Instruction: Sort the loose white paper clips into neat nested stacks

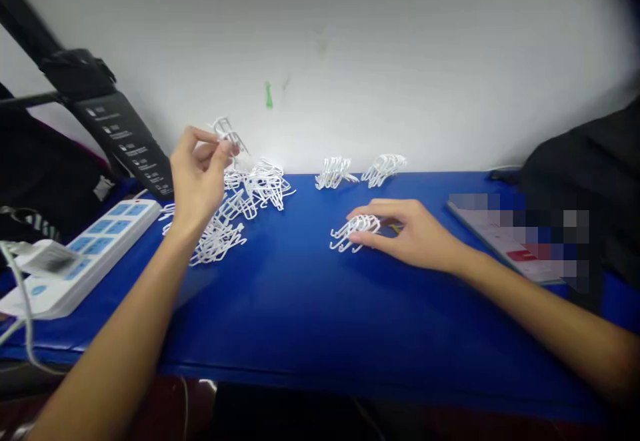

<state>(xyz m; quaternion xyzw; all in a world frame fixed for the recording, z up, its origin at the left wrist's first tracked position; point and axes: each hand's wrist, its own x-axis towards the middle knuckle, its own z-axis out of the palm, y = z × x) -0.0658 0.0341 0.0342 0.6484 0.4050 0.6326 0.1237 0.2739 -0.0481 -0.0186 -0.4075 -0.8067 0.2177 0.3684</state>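
The left hand (197, 181) pinches one wire clip (227, 133) above the loose pile (225, 231) at the table's (300, 307) back-left. The right hand (417, 233) lies loosely open, fingertips on a nested row (353, 231). A second row (335, 172) and a third row (384, 169) sit at the back edge. Judging by the pile, much remains. There is open room toward the front edge, and a power strip (95, 247) crowds the left.

Thin white plastic-looking hooks (227, 133) on a smooth, slightly glossy blue tabletop (300, 307), white plastic power strip (85, 254)

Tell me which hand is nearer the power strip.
Left. The left hand is raised just right of the power strip, pinching a white clip; the right hand rests much farther right.
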